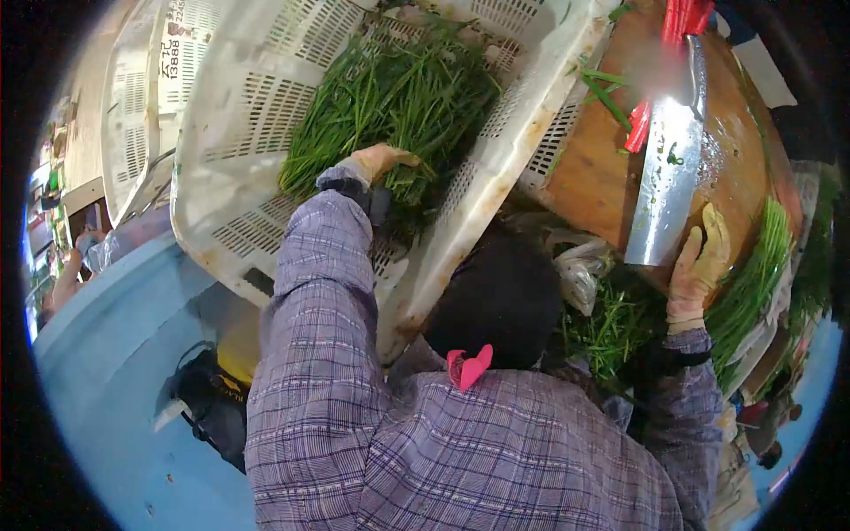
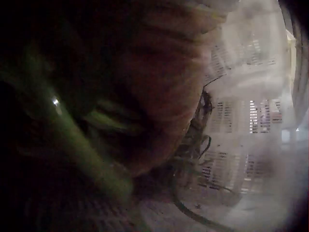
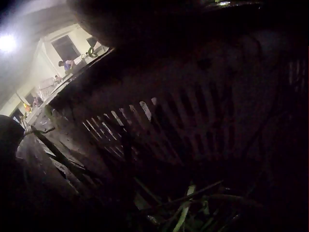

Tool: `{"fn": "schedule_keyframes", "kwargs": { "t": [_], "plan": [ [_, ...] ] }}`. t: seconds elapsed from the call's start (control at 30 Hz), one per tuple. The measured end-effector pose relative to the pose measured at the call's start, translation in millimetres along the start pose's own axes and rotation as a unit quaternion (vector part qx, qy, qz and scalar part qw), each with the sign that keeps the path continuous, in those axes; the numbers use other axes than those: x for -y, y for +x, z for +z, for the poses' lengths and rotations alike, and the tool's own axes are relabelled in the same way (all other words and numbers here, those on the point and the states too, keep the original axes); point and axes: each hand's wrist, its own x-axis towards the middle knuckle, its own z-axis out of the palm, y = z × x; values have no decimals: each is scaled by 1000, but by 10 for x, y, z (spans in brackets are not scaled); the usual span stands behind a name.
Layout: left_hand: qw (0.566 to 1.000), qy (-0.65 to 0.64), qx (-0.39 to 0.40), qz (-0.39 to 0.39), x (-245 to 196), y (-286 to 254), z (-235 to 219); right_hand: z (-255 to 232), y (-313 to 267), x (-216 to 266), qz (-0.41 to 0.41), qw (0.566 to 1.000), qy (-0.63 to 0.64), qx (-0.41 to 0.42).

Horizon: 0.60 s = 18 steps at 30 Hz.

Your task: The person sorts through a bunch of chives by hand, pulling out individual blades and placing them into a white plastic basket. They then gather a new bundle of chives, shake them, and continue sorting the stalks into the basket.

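In the head view my left hand [image 1: 381,163], gloved, reaches into a white slotted crate [image 1: 232,97] and grips some of the long green stalks [image 1: 390,88] heaped there. The left wrist view is dark; a thick stalk [image 2: 82,145] crosses close in front of that hand [image 2: 161,82]. My right hand [image 1: 698,270], also gloved, lies at the near edge of a round wooden chopping board [image 1: 589,190], thumb apart from the extended fingers and nothing held. Just left of its fingertips lies a wide cleaver [image 1: 664,181] with a red-wrapped handle.
Long thin greens [image 1: 753,283] lie in a bundle right of my right hand. Cut greens [image 1: 611,332] sit low below the board, beside a clear plastic bag [image 1: 584,270]. A blue tub [image 1: 115,354] stands on the left. More white crates [image 1: 133,97] stand behind it.
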Motion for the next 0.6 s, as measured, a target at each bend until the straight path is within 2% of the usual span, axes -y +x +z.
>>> {"fn": "schedule_keyframes", "kwargs": {
  "t": [0.07, 0.1, 0.13, 0.17, 0.2, 0.27, 0.3, 0.33, 0.37, 0.4, 0.43, 0.5, 0.6],
  "plan": [
    [967, -173, 64, -178, -157, 21, -182, 1, -2, 6, 10, 1000, 6, -2],
    [966, -173, 64, -179, -198, 41, -169, -1, 0, -17, 7, 1000, -2, 5],
    [873, -393, 47, -286, -253, 70, -137, -4, 3, -31, 4, 1000, -10, 12],
    [720, -585, 26, -373, -324, 110, -104, -6, 6, -29, 5, 1000, -10, 12],
    [721, -584, 27, -373, -546, 128, -134, -8, 10, -28, 5, 1000, -10, 13],
    [770, -510, -68, -377, -1111, 158, -209, -5, 11, -32, 6, 1000, -11, 13],
    [771, -510, -67, -377, -1121, 232, -59, 2, 5, -38, 12, 1000, -10, 16],
    [841, -315, -99, -429, -1066, 309, 174, 5, 4, -48, 17, 1000, -10, 20],
    [872, -106, -128, -460, -1067, 377, 326, 7, 7, -54, 16, 1000, -13, 19],
    [865, -108, -154, -465, -1247, 379, 311, 10, 16, -53, 15, 1000, -19, 20],
    [866, -111, -152, -464, -1234, 410, 328, 1, 14, -50, 14, 999, -25, 24],
    [867, -49, -37, -495, -1184, 462, 318, -14, 25, -17, 11, 999, -21, 21],
    [863, 16, -33, -504, -1256, 483, 311, -17, 60, 15, 8, 1000, -9, 12]
  ]
}}
